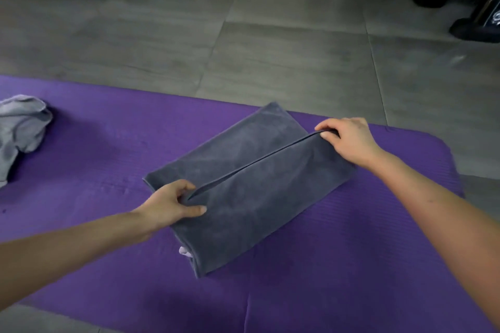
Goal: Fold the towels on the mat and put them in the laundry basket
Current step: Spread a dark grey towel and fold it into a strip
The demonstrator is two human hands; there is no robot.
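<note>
A dark grey towel [243,205] lies partly folded on the purple mat [108,149], slanting from lower left to upper right. Its near half is lifted over the far half, and the raised edge runs between my two hands. My left hand [173,204] pinches the left end of that edge. My right hand [349,140] pinches the right end near the mat's far edge. A small white tag [184,250] pokes out under the towel's near left corner. A crumpled light grey towel [20,130] sits at the mat's left edge. No laundry basket is in view.
Grey tiled floor [270,35] surrounds the mat. Dark objects with black wheels or feet [470,30] stand at the top right. The mat's right end [449,154] is rounded, just beyond my right hand.
</note>
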